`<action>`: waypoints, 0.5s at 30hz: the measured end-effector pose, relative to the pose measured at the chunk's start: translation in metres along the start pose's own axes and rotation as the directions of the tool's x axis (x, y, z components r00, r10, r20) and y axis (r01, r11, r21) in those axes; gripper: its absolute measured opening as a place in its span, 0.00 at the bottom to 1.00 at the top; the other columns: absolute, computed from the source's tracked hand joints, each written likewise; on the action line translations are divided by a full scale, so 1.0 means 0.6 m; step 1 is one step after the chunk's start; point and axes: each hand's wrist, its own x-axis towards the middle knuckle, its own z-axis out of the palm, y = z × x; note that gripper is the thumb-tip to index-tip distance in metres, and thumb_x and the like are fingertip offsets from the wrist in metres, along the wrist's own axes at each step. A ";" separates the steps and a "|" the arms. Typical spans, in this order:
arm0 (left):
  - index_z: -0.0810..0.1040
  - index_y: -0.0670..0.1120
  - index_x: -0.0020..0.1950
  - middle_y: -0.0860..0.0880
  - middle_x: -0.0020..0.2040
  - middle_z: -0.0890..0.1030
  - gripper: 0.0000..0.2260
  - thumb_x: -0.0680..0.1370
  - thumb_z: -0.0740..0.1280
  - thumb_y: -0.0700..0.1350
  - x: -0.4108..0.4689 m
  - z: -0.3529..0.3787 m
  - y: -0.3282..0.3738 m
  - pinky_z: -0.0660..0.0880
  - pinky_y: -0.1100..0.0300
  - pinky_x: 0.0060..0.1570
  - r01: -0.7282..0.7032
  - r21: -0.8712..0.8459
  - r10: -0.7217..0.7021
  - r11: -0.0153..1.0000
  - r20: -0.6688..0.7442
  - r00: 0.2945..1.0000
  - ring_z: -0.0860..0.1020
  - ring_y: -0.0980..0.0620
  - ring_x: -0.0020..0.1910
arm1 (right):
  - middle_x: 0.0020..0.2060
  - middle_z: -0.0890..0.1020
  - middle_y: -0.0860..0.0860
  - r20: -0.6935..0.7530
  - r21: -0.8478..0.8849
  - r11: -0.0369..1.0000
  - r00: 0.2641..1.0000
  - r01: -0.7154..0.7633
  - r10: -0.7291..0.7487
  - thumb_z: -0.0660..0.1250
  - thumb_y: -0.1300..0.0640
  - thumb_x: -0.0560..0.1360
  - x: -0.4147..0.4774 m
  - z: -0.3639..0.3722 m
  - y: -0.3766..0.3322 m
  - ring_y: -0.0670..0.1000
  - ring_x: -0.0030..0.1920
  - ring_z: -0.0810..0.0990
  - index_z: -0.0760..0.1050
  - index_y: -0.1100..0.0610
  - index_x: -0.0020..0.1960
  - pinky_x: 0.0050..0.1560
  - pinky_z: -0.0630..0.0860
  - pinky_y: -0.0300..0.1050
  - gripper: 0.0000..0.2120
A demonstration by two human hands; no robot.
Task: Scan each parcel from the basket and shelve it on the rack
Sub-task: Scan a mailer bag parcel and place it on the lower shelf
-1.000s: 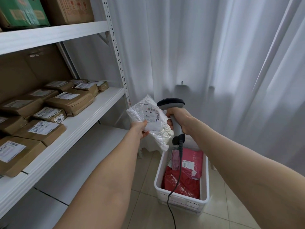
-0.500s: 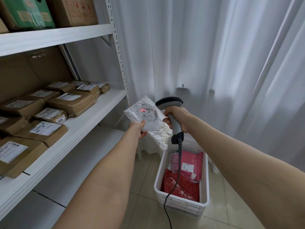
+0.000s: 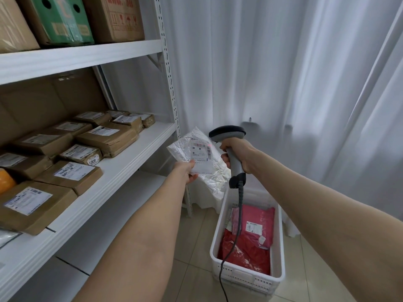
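Filling the right side, a white curtain point(image 3: 283, 83) hangs to the floor, and the vague shapes behind it can't be made out. On the left the rack point(image 3: 122, 162) runs out of frame, its middle shelf lined with brown parcels point(image 3: 106, 138), with bigger boxes point(image 3: 113, 18) up top cut off at the edge. Down on the tiles sits the basket point(image 3: 281, 258), with pink and red bags point(image 3: 253, 225) inside, partly hidden by the cable point(image 3: 239, 205) that drops across it and off the bottom edge. Above it, the right hand point(image 3: 237, 153) wraps round the scanner point(image 3: 236, 168) grip, head aimed at the white parcel point(image 3: 202, 155) just beside it. The left hand point(image 3: 185, 173) pinches that parcel's lower corner, thumb on the label, fingers hidden behind, holding it in the air between rack and scanner. The label print is too small to read, but there's a faint red spot near its top right corner.
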 end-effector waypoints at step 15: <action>0.75 0.41 0.59 0.47 0.45 0.80 0.15 0.76 0.71 0.45 -0.025 -0.098 0.144 0.74 0.59 0.32 -0.214 -0.032 0.212 0.976 -0.054 0.976 0.78 0.50 0.38 | 0.41 0.76 0.54 -0.144 0.311 0.946 0.988 0.089 -0.046 0.70 0.64 0.73 0.032 0.049 -0.050 0.52 0.32 0.78 0.74 0.60 0.51 0.32 0.78 0.42 0.08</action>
